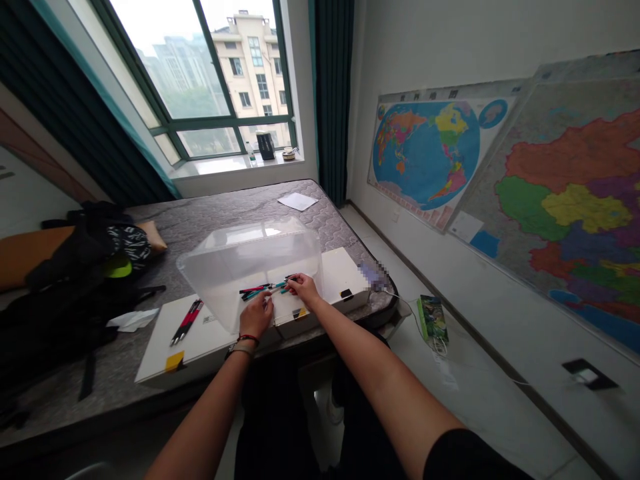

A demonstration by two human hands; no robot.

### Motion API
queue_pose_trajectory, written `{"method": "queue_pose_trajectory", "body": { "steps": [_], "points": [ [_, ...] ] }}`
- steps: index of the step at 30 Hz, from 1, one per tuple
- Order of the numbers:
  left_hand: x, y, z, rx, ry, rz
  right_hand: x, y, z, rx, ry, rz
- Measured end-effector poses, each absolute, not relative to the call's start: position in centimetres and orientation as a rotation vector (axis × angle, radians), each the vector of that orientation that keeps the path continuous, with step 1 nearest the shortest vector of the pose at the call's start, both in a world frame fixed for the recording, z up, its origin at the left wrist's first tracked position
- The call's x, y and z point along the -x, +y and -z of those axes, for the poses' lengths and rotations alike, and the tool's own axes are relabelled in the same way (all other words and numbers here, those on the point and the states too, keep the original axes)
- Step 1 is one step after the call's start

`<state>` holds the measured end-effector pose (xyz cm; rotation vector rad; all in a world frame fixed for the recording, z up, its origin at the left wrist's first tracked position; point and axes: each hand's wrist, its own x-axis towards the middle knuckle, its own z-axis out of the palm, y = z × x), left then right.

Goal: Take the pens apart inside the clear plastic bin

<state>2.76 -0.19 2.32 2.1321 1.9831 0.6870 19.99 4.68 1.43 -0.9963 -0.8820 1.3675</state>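
My left hand (256,316) is bent over the white boxes, its fingers closed at the near end of a pale pen (278,289). On the right, my right hand (303,288) pinches the other end of that pen. A loose heap of pens (254,291), red, black and teal, lies just beyond my left fingers, and my hands partly hide it. Behind them a clear plastic bin (250,257) rests on its side with its mouth towards me. Several red and black pens (186,323) lie side by side on the left white box (155,340).
The boxes sit on a grey mattress (165,220). A black bag (85,253) and a white tissue (133,321) are at the left. A sheet of paper (298,201) lies farther back. On the floor at right stands a green box (433,319) with a cable.
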Motion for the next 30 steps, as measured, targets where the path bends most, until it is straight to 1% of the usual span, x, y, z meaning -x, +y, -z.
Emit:
{"method": "queue_pose_trajectory", "body": {
  "steps": [7, 18, 21, 25, 30],
  "points": [
    [-2.8, -0.2, -2.0, -2.125, 1.994, -0.821, -20.0, 4.5, -1.5, 0.97, -0.814, -1.404],
    [-2.1, 0.6, -0.9, -2.123, 1.784, -1.041, -19.8, 4.4, -1.3, 1.122, -1.116, -1.298],
    [-1.8, 0.9, -0.6, -2.055, 1.75, -1.164, -19.7, 4.4, -1.4, 1.142, -1.126, -1.289],
    [-1.2, 1.2, -0.6, -1.947, 1.724, -1.216, -19.7, 4.4, -1.6, 1.16, -1.134, -1.274],
    [-0.4, 1.7, -0.5, -1.633, 1.558, -1.319, -19.6, 4.5, -1.5, 1.193, -1.142, -1.258]
  ]
}}
